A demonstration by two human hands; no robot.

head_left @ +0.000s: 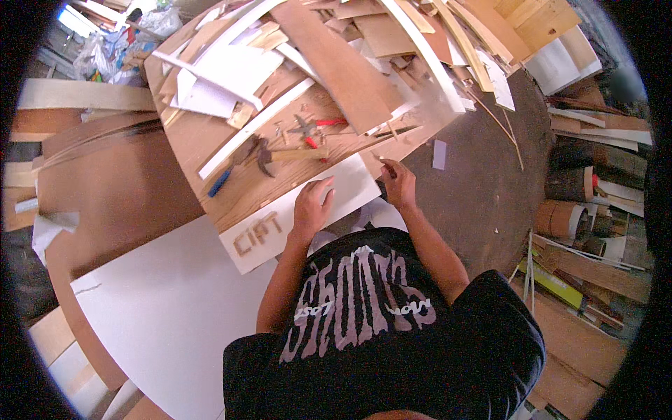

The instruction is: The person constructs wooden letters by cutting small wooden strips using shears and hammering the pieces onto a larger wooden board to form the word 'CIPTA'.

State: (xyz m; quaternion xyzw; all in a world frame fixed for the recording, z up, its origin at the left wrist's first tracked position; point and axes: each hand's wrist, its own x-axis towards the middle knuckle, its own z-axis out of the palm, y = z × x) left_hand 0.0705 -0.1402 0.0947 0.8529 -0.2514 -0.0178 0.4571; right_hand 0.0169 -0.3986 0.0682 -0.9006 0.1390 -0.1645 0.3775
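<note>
Room: wood offcuts [602, 280] are crowding the right side, and plastic bags [105, 52] are lying at the upper left.
Floor: dark brown ground [483, 210] is showing right of the desk, with a small pale rectangle [439, 155] lying on it.
Desk: the wooden desk [192, 154] is carrying a jumbled scrap pile [343, 66] over its far part.
White sheet: a big white sheet [175, 301] is lying left of the person.
White board: the white board [346, 187] is lying slantwise along the desk's near edge, showing brown lettering at its left end.
Tools: a hammer [290, 155], red-handled pliers [308, 130] and a blue-handled tool [221, 180] are lying beyond the board.
Left hand: the left hand [313, 203] is resting on the board, fingers loosely extended.
Right hand: the right hand [399, 185] is hovering by the board's right end, fingers bent; whether they are gripping anything, I cannot tell.
</note>
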